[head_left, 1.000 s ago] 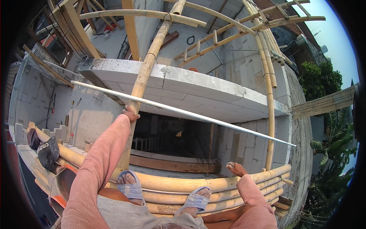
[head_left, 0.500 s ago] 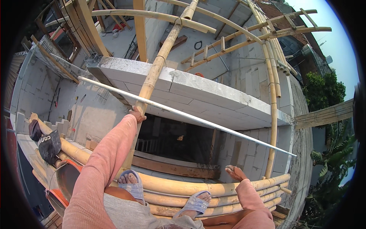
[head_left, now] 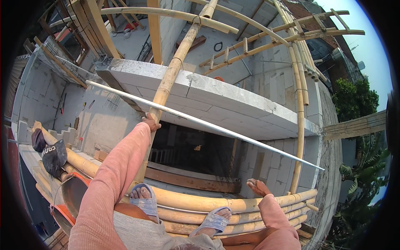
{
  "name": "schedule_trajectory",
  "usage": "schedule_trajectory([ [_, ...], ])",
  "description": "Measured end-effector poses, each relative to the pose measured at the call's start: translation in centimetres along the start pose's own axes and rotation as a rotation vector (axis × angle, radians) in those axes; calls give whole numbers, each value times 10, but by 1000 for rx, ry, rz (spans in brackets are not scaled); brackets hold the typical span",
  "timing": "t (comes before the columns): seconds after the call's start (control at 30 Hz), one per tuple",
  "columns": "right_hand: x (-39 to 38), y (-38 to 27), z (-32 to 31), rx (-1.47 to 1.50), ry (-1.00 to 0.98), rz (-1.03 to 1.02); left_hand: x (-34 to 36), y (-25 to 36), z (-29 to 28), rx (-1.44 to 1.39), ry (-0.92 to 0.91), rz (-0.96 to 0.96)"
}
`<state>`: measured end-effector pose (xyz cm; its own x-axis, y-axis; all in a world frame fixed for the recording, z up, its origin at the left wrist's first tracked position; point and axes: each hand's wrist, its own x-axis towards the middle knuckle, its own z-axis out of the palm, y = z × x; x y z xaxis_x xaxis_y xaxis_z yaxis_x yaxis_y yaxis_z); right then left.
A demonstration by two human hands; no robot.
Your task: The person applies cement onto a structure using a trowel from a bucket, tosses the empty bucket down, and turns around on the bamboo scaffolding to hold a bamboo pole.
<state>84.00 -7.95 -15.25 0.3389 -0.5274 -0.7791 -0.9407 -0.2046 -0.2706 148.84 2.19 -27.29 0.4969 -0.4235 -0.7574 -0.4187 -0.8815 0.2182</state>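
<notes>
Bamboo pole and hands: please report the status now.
Left hand gripping upright bamboo pole. Right hand open, on horizontal bamboo poles. Long white straightedge lies across block wall, passing the left hand.

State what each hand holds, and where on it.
Left hand grips the upright bamboo pole partway up. Right hand holds nothing, hovering above the horizontal bamboo poles.

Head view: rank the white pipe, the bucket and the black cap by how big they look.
1. White pipe, longest by far.
2. Bucket, partly hidden and nearest the camera, so unsure.
3. Black cap, close to the bucket in apparent size.
</notes>
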Motion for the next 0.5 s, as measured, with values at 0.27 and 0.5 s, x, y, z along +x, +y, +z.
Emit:
schedule_trajectory([
  [0.27,-2,-21,1,8,27,-2,-4,-12,-8,9,1,-21],
  [0.5,-9,-22,-2,4,70,-12,-8,-4,-7,33,-12,-18],
])
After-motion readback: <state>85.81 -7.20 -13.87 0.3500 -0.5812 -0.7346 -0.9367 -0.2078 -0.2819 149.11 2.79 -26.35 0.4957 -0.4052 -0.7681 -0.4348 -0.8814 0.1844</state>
